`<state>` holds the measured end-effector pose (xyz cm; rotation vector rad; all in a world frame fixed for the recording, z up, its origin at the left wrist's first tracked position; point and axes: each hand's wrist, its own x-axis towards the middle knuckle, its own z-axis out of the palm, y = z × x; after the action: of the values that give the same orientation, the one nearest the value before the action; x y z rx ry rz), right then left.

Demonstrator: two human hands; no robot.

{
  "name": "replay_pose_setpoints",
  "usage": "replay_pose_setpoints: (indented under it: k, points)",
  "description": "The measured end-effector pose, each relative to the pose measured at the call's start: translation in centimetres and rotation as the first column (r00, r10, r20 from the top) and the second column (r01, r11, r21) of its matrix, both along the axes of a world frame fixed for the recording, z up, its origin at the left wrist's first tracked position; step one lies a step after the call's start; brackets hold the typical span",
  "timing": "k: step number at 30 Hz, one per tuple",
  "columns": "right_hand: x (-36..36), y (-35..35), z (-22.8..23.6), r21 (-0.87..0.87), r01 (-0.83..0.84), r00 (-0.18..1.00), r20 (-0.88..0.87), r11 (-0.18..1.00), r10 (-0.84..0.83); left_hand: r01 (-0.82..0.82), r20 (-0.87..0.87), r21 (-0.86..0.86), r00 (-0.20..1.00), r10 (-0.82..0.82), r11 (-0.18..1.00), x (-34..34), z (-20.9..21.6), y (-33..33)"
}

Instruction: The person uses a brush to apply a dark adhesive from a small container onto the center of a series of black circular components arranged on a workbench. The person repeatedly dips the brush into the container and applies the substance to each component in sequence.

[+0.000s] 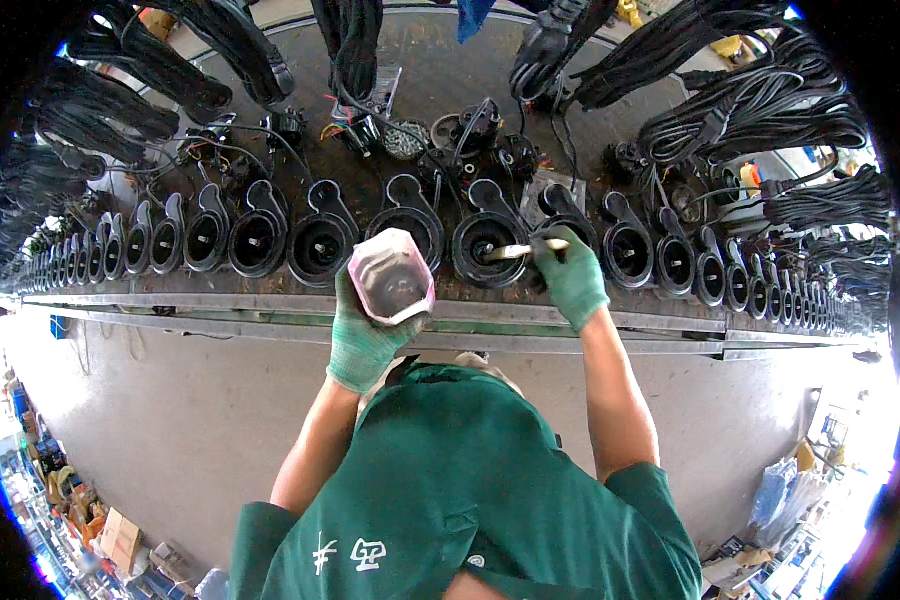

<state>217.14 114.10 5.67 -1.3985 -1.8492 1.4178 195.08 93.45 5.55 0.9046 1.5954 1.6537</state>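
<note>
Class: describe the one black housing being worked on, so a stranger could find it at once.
A long row of black round housings crosses the bench. Find the right hand in a green glove: its pale brush tip reaches into one housing, the only one with a tool in it.

Both hands wear green knitted gloves. The left hand has its fingers round a cup with pale pink walls and a dark, greyish inside. The right hand pinches a whitish, cream-coloured brush in its fingers. Beyond the fingers runs a row of glossy black housings on a dull brown worktop with a grey metal edge. Farther off lie black cable bundles. The person's shirt is dark green with white marks.
</note>
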Motion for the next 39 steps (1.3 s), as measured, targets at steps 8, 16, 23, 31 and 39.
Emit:
replay_pose_setpoints:
  k: [8,16,23,31,39]
  points:
    - [-5.3,2.4,0.1,-0.059,-0.309,0.938,0.149,0.949,0.314,-0.067,0.047,-0.092,0.996,0.072,0.993,-0.7,-1.2,-4.2]
    - [-4.5,2.5,1.5,0.005,-0.602,0.738,0.386,0.798,0.554,-0.096,-0.096,-0.112,0.992,0.085,0.989,-0.9,-1.2,-5.9]
    - [-3.1,3.0,1.5,0.284,-0.565,0.810,0.373,0.775,0.453,-0.063,-0.054,-0.131,0.997,0.057,0.989,0.1,-0.5,-5.4]
    - [6.3,3.9,6.8,0.202,-0.016,0.995,-0.088,0.979,0.035,-0.029,-0.083,-0.160,0.996,0.016,0.987,1.6,0.3,-4.7]
    - [10.1,4.6,2.6,0.309,0.032,0.994,0.085,0.951,-0.061,-0.036,-0.397,-0.156,0.917,-0.030,0.987,3.3,0.9,-3.2]
